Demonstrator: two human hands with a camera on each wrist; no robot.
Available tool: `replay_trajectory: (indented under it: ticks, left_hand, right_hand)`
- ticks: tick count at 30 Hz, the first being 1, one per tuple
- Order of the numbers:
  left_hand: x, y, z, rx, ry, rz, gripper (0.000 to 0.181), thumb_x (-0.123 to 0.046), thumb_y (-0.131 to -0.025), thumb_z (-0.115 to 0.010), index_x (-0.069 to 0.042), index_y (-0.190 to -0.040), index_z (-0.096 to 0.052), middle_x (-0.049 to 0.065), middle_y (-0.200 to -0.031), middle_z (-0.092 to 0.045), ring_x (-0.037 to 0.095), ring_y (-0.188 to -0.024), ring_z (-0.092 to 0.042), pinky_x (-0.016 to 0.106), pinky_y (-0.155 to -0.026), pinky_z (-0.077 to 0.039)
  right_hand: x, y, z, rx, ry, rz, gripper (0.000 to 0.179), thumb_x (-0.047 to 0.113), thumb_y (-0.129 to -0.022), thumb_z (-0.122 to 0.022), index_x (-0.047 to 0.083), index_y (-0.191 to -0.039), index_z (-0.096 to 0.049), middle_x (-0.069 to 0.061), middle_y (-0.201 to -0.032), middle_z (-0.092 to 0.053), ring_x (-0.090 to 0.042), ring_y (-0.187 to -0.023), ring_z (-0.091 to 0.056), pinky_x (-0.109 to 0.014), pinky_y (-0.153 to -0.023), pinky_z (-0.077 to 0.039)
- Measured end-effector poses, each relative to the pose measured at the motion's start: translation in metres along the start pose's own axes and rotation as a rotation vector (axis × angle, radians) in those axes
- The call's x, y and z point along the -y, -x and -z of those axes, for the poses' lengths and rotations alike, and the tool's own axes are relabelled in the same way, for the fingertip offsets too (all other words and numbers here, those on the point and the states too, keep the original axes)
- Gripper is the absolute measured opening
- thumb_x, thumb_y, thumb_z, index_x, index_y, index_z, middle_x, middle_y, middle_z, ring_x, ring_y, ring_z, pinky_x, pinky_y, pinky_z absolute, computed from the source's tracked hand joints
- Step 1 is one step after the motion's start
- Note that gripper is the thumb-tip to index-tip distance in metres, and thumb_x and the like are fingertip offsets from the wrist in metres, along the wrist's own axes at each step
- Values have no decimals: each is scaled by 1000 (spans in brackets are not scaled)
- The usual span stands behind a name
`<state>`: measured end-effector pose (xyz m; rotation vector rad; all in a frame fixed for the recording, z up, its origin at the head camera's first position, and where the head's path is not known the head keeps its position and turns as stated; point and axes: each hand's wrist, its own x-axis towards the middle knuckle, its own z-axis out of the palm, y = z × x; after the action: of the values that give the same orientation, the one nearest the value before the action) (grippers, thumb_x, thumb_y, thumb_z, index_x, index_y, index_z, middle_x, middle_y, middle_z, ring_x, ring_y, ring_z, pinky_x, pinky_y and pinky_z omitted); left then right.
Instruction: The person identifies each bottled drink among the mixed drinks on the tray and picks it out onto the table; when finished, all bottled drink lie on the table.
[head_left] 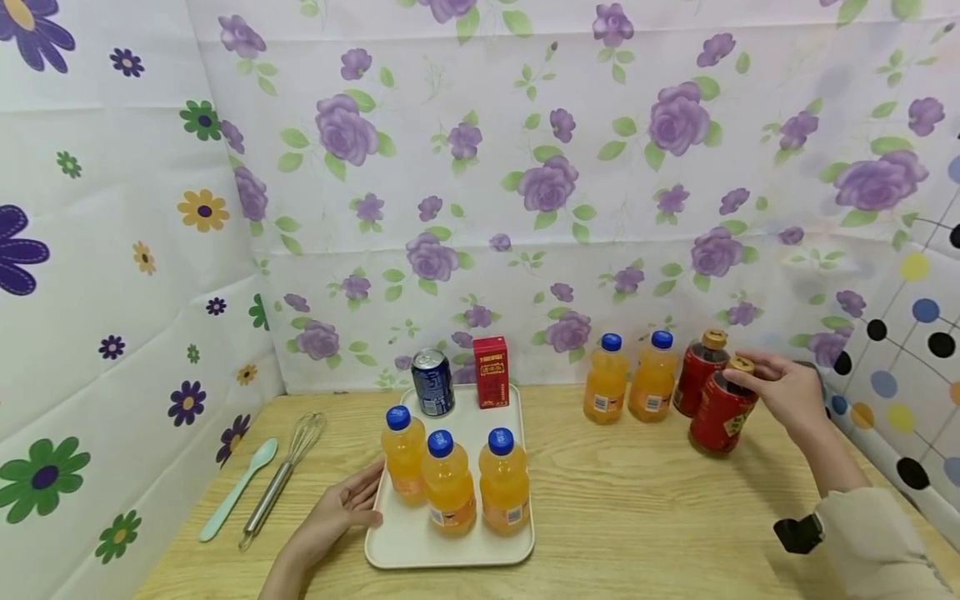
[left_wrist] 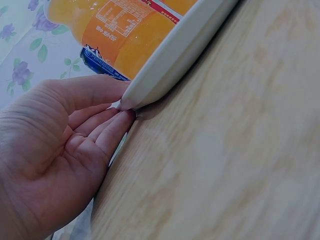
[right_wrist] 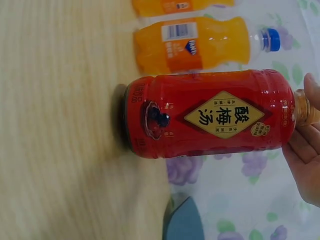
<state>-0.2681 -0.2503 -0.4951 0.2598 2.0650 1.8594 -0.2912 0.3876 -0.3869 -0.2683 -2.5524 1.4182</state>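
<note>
My left hand [head_left: 333, 512] is at the left edge of a cream tray [head_left: 450, 557]; in the left wrist view its thumb and fingers [left_wrist: 117, 127] pinch the rim. Several things stand on the tray: three orange soda bottles [head_left: 504, 487] with blue caps, a dark blue can [head_left: 432, 387] and a red carton [head_left: 491, 375]. At the right, my right hand [head_left: 787, 392] grips the gold cap of a red plum drink bottle [head_left: 722, 417], which stands out large in the right wrist view. Whether its base touches the table cannot be told.
Behind the held bottle stands another red bottle [head_left: 693, 379]. Beside it are two orange soda bottles [head_left: 606, 383]. A whisk [head_left: 281, 479] and a mint-green spoon [head_left: 238, 492] lie at the left. Flowered cloth [head_left: 465, 208] hangs behind the wooden table [head_left: 630, 517].
</note>
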Motion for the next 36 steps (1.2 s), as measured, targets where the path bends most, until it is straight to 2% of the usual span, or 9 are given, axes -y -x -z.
replay_trajectory:
  ticks: [8,12,15,17,19,23,29,32,36]
  left_hand:
    - [-1,1,0,1,-6,-3,90,2,-82,-71,5,-154,-17,25,-161,-14,41,-149,-15,16,-108,-43]
    - [-1,3,1,0,-1,-4,90,2,-82,-70,5,-154,-16,25,-161,-14,41,-149,-15,16,-108,-44]
    - [0,4,1,4,-1,-4,90,1,-83,-70,4,-154,-16,25,-161,-14,41,-149,-14,15,-108,-44]
    - [0,3,1,5,-4,-4,90,1,-83,-71,4,-154,-16,25,-161,-14,40,-149,-14,15,-108,-44]
    - [0,2,1,7,-3,-5,90,1,-83,-71,4,-154,-16,24,-161,-14,40,-149,-15,16,-108,-43]
    - [1,0,1,18,-1,-11,90,2,-82,-71,4,-154,-16,24,-161,-13,40,-149,-15,16,-108,-43]
    - [2,1,1,39,6,-15,92,2,-82,-71,3,-155,-15,23,-161,-12,40,-149,-13,15,-108,-43]
    - [1,2,1,37,5,-21,91,2,-82,-71,4,-154,-15,24,-161,-12,40,-149,-13,14,-108,-43]
    - [1,1,1,30,-3,-28,91,1,-82,-71,4,-154,-16,24,-161,-13,40,-149,-14,14,-108,-43]
  right_hand:
    - [-11,4,1,-37,-3,-33,70,56,-86,-65,22,-145,-50,-21,-157,-30,-44,-141,-33,-63,-107,-40]
    - [-13,5,-2,-58,43,-21,68,57,-85,-65,24,-144,-51,-18,-155,-37,-41,-137,-40,-35,-89,-54]
    - [-15,6,-3,-81,50,0,67,55,-85,-67,22,-142,-54,7,-135,-60,-15,-118,-57,-13,-70,-46]
    - [-16,6,-3,-86,36,20,65,52,-85,-68,20,-141,-55,26,-114,-59,5,-101,-54,-10,-67,-43]
    - [-18,7,-3,-78,22,38,63,51,-86,-68,21,-140,-54,38,-99,-47,18,-90,-44,-12,-71,-46]
    - [-20,8,-1,-42,10,63,59,49,-89,-66,28,-142,-52,40,-101,-43,21,-90,-41,-27,-82,-49]
    - [-10,14,1,-52,-80,171,57,38,-92,-65,24,-145,-48,44,-105,-49,25,-95,-45,1,-72,-44]
    - [5,20,-3,-69,-182,230,53,29,-93,-65,20,-143,-50,41,-108,-56,22,-95,-56,2,-74,-48]
    - [29,31,-17,-129,-198,267,48,29,-93,-65,21,-139,-56,32,-119,-58,20,-100,-55,2,-76,-47]
